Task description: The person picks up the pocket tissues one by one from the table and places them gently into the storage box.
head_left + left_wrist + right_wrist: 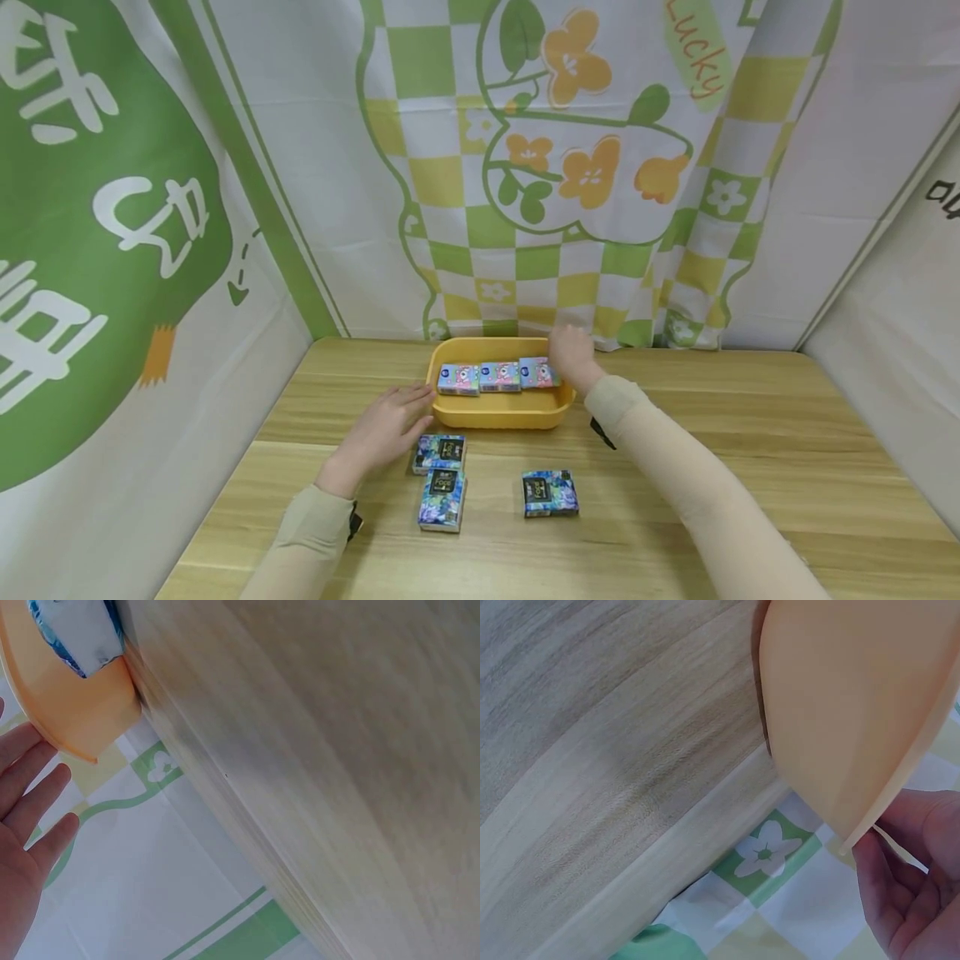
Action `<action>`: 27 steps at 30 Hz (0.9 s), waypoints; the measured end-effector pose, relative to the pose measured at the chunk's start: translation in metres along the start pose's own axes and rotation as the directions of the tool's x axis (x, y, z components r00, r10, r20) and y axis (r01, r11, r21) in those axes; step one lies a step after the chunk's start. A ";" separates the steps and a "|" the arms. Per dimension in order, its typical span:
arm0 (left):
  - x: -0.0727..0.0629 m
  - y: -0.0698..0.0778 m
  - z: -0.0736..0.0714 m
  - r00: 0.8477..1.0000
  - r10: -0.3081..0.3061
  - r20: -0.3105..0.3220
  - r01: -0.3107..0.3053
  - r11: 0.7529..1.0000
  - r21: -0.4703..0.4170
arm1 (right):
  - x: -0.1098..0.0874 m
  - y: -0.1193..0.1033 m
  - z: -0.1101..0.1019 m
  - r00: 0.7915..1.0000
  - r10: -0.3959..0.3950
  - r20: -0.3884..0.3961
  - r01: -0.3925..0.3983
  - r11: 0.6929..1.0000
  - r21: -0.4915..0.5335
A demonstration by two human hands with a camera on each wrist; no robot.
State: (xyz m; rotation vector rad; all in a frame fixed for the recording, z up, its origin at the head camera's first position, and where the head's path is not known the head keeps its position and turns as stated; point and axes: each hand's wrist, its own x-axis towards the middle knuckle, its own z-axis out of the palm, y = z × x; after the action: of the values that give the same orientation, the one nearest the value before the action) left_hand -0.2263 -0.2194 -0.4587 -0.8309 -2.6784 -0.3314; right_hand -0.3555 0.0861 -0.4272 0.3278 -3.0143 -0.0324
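A yellow plastic basket [504, 420] sits on the wooden table with three blue-and-pink tissue packs [499, 377] in a row along its back. My right hand [573, 354] pinches the rim at the basket's back right corner, thumb and curled fingers on either side of it in the right wrist view. At the basket's left side is my left hand [386, 423], its fingers spread and fairly straight, fingertips right at the rim. Close in front of that hand lie two dark floral tissue packs, one crosswise [439, 453] and one lengthwise [442, 500], end to side.
Another dark floral tissue pack [551, 493] lies on the table in front of the basket, toward the right. Behind the table's back edge hangs a green-and-yellow checked curtain [540, 275]. Printed cloth [255, 350] also walls in the left side, and white cloth [892, 292] the right.
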 end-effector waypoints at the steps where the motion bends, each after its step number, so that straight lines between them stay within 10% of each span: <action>1: 0.000 0.000 0.000 1.000 0.002 -0.002 -0.002 1.000 -0.001 | 0.000 0.000 0.001 1.000 -0.002 0.006 0.002 1.000 -0.002; 27: 0.000 0.000 -0.001 1.000 0.009 0.004 -0.009 1.000 0.010 | 0.002 -0.006 0.005 0.999 0.021 0.027 -0.021 1.000 0.013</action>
State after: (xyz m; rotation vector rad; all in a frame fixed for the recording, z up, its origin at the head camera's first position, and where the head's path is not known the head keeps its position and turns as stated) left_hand -0.2261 -0.2201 -0.4574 -0.8414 -2.6766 -0.3137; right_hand -0.3568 0.0801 -0.4325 0.2993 -3.0458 -0.0156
